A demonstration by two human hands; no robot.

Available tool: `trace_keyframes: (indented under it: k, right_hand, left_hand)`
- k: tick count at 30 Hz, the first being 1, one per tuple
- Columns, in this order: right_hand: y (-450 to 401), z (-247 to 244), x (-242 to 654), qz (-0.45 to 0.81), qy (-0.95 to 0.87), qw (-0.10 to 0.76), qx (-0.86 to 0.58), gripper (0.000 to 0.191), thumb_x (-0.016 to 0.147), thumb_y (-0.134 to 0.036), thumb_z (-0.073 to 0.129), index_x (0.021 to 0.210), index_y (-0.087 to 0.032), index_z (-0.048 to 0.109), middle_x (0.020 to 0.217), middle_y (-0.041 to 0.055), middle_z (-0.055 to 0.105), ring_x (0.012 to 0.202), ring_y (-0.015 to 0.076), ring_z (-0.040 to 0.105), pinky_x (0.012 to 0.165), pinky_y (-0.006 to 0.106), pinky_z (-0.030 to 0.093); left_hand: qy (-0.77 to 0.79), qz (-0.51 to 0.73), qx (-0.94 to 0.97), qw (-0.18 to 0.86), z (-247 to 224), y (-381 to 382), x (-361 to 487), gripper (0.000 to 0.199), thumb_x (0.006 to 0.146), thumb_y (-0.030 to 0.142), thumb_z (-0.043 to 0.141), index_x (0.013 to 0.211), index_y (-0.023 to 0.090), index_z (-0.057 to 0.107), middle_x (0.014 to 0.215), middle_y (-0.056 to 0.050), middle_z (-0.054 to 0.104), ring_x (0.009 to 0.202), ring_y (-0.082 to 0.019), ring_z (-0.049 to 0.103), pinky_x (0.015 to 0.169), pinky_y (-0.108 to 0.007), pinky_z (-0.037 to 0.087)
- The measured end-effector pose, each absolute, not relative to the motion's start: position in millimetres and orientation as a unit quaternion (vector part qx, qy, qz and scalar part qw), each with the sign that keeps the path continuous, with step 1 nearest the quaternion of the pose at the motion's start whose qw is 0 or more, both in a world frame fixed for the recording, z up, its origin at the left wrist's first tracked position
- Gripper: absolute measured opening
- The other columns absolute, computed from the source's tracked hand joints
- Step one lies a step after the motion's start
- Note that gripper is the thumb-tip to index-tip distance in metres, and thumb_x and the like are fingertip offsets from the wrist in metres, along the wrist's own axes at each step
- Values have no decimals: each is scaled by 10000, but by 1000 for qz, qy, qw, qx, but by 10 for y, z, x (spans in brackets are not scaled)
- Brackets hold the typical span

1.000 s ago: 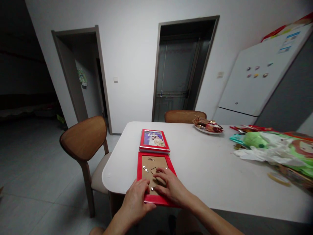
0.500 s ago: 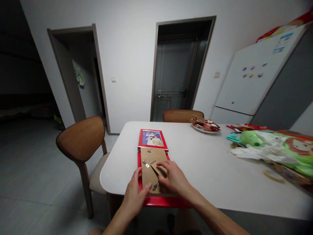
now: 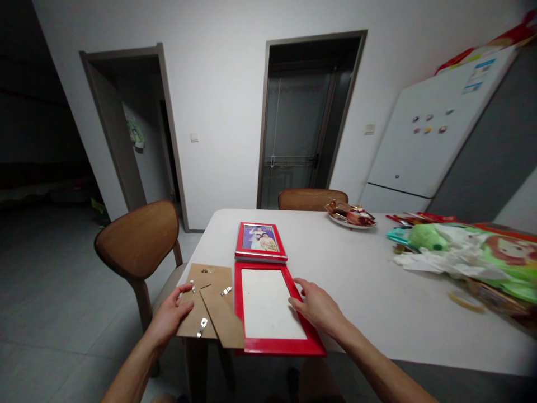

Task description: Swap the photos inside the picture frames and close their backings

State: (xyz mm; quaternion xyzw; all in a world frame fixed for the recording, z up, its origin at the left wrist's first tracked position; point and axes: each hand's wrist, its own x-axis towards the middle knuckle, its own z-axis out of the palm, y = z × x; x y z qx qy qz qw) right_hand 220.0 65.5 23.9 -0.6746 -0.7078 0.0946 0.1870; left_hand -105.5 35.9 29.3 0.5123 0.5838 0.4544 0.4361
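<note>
A red picture frame (image 3: 312, 336) lies at the table's near edge, with a pale area inside its border. To its left is a brown backing board (image 3: 218, 313) with metal clips and a stand flap; it reaches past the table edge. My left hand (image 3: 170, 313) has the board's left edge between thumb and fingers. My right hand (image 3: 316, 308) rests at the red frame's right side, fingers apart, holding nothing. Just beyond, a second red frame (image 3: 260, 242) with a photo in it lies face up.
On the white table (image 3: 352, 274) are a plate of wrapped items (image 3: 350, 214), a tape roll (image 3: 465, 302) and a pile of green and white packaging (image 3: 457, 246) at right. Wooden chairs stand at the left (image 3: 140, 240) and far side (image 3: 312, 198).
The backing board has moved left off the red frame, uncovering the frame's pale inside. My left hand has shifted left with it. My right hand has let go of the board's flap and moved slightly right.
</note>
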Motion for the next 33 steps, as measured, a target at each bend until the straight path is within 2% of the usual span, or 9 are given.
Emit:
trace_keyframes:
  k: [5,9,11,14,16,19,22,26,33]
  right_hand:
    - [697,140,2160,90,-711,183,-673,469,683,-210,428,1143,-118,446,988,130,594,869,218,555,723,289,379]
    - [709,200,2162,130,-669,220,-698,532,644,-179,449,1167,-92,417,862,123,623,783,220,574,689,298,388]
    - [674,245,2172,204,-633,266,-698,596,636,-169,445,1219,-93,348,762,92,629,695,204,582,644,295,405]
    - [574,320,2153,437,-537,356,-628,679,663,-182,387,1299,-123,157,743,58,632,590,180,591,573,295,440]
    - [502,376,2114,563,-465,416,-541,697,670,-186,350,1312,-154,80,845,61,634,629,178,610,594,310,467]
    - [421,465,2045,610,-421,478,-472,723,643,-165,353,1312,-180,77,942,57,622,736,180,620,673,324,482]
    - [373,543,2001,612,-428,491,-449,737,638,-160,404,1307,-212,100,913,39,632,722,178,621,692,334,484]
    - [361,588,2008,600,-436,494,-453,751,649,-217,528,1299,-218,152,695,-7,622,553,144,588,568,285,482]
    - [480,478,2155,494,-493,450,-557,680,629,-199,539,1260,-153,289,468,-84,482,387,82,449,383,178,329]
  left_hand:
    - [659,393,562,307,188,486,-1161,378,648,244,533,1013,165,472,651,20,602,625,-192,608,608,-311,467]
    - [683,399,576,206,190,469,-1084,421,626,215,559,1036,170,476,986,-64,563,948,-247,525,839,-383,374]
    - [668,405,598,183,219,388,-893,426,659,200,526,1076,163,447,1094,-82,510,1043,-237,465,893,-376,338]
    - [584,405,676,195,277,200,-419,418,692,180,496,1105,157,434,1115,-92,504,1048,-216,467,900,-375,358]
    - [525,398,721,215,316,75,-68,454,672,172,537,1115,178,438,1177,-87,475,1111,-220,414,951,-394,316]
    - [467,378,771,213,368,-42,343,527,631,191,608,1129,200,436,1260,-88,412,1154,-253,360,968,-440,301]
    - [440,363,804,167,425,-66,536,511,649,198,601,1130,202,429,1264,-92,406,1132,-268,375,940,-468,329]
    - [385,354,845,108,518,-56,530,387,731,117,460,1107,203,431,1092,-71,537,981,-214,487,840,-382,427]
    - [513,524,669,122,631,-19,48,374,745,150,425,1115,196,388,856,-34,574,711,-150,573,653,-273,485]
